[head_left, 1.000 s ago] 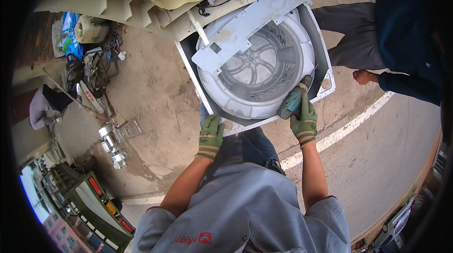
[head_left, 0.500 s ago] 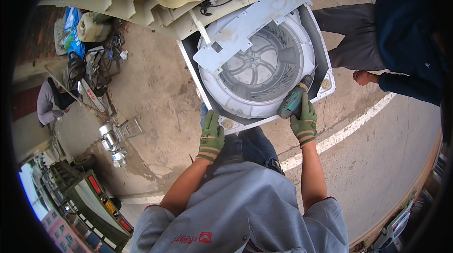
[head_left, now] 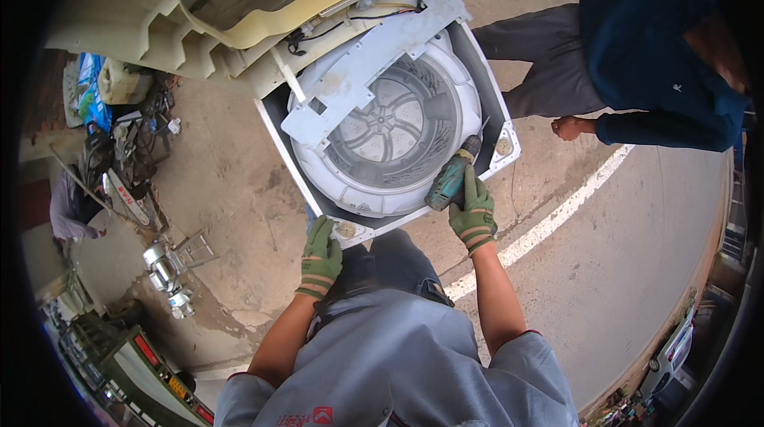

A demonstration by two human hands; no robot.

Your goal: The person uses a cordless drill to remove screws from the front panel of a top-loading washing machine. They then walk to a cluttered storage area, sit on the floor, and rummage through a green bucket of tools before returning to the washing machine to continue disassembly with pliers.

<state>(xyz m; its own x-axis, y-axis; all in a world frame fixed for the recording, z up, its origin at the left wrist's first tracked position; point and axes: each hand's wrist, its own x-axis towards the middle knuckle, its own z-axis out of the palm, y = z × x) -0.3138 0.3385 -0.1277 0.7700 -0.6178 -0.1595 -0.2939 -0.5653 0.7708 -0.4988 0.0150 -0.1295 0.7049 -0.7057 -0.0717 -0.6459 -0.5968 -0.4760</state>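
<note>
Right hand [head_left: 475, 216] part-hiding drill [head_left: 447, 183], cream cover [head_left: 169, 25] cropped

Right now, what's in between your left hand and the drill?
In the head view, a white corner plate, the front edge and part of the tub's rim lie between the left hand and the drill.

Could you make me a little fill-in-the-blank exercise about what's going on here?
1. The drill is in the wearer's ____ hand.
2. The wearer's gloves are mostly ____ in colour.
3. The bystander in dark clothes is to the ____ of the washer in the picture.
4. The road line is ____ in colour.

Missing words: right; green; right; white.
</note>
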